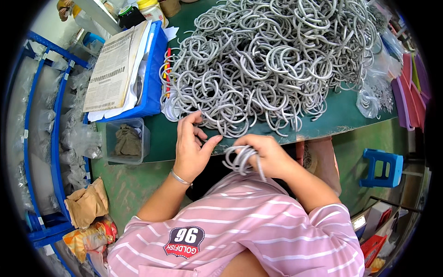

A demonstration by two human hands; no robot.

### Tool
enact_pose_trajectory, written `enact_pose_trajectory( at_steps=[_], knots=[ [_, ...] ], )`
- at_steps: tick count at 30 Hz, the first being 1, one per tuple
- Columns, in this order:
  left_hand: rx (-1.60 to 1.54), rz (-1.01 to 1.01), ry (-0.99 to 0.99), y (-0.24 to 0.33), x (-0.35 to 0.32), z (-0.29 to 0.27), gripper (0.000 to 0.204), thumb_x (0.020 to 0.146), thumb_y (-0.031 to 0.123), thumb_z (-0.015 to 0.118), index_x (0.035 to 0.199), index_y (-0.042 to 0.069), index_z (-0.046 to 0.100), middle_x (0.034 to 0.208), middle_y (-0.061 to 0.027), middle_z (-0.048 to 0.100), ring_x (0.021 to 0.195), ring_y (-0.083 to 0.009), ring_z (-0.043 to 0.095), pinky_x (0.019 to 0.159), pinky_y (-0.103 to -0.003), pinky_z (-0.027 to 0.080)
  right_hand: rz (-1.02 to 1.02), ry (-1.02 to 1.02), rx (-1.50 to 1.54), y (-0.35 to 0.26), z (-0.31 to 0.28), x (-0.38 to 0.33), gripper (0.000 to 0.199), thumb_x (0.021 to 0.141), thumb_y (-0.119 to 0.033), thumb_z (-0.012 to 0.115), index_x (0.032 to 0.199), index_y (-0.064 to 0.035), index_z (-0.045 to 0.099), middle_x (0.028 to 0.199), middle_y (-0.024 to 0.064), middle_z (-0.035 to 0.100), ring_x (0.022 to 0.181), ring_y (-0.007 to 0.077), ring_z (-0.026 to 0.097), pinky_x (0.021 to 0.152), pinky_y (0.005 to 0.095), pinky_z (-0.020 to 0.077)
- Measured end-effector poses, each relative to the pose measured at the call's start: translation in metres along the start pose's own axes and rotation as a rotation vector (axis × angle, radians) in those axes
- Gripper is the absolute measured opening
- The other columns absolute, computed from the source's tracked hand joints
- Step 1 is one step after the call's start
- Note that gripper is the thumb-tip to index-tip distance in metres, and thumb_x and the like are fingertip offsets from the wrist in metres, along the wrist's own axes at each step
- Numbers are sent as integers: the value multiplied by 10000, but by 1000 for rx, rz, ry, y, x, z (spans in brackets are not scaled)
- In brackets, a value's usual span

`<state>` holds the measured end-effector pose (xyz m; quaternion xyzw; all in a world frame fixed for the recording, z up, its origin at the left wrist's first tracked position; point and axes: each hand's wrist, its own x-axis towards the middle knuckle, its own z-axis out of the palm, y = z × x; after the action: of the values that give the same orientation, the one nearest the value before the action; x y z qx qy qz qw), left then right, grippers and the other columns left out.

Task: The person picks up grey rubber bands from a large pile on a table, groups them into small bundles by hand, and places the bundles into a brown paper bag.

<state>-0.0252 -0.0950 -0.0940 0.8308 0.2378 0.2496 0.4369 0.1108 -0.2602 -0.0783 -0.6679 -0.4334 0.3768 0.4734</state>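
Note:
A big heap of grey, ridged, open C-shaped rings covers much of the green table. My right hand is closed on several of these rings, which hang from its fingers just off the table's front edge. At the heap's near left edge is my left hand, its thumb and fingers apart. Its fingertips are close to the outermost rings; whether they touch one I cannot tell. Nothing shows in its grip.
Left of the heap, a blue bin holds papers; a clear plastic tub with a brown cloth sits nearer. Plastic bags lie right of the heap. A blue stool stands on the floor at right, blue shelving at left.

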Motion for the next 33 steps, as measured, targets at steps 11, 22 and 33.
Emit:
enact_pose_trajectory(
  at_steps=[11,22,33],
  knots=[
    [-30,-13,18,-3,5,9,691,638,101,852,1237,7,519,1092,-81,514,774,-125,578,596,-233,454,560,657,-74,45,-120,-138,124,815,-31,541,901,8,622,736,19,606,603,85,548,550,229,450],
    [21,37,-9,2,5,5,684,703,135,822,1281,-33,498,1153,-128,553,817,-155,633,616,-249,493,592,651,-582,136,-112,-161,342,766,-25,550,1095,38,619,1072,269,631,1028,371,625,891,405,488],
    [-6,42,94,2,3,2,329,781,95,741,1054,-45,624,961,-101,588,617,-115,540,561,-255,466,-445,487,-459,-11,-42,-25,192,779,85,623,954,10,646,905,141,641,809,281,643,715,323,519]
  ],
)
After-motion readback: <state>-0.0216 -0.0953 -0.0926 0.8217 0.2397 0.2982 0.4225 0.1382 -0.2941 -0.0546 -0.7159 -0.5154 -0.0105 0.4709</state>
